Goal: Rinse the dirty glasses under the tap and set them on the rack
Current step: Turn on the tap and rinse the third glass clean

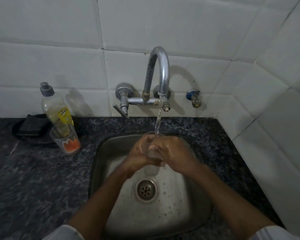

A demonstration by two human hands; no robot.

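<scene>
Under the running tap [158, 73], over the steel sink [194, 210], a clear glass [151, 153] held between both hands, mostly hidden by them, with the stream of water [158, 122] falling from 12 o'clock onto its rim. Left hand [140, 150] wrapped round the glass at 9 o'clock, right hand [172, 151] at 3 o'clock, fingers [154, 147] of both curled close on the wall, none spread. Likely light, stiff and brittle; wet now, so probably slippery, and a knock on the steel or the tap could chip it. Best taken round the middle of the wall with a full wrap, not pinched by the thin rim. Second glass [66, 140], printed orange, standing upright on the dark stone desk [33, 179] at 9 o'clock of the sink, just before a soap bottle [56, 108] and a black dish [31, 129]; not yet rinsed, by the look. No rack in view.
</scene>
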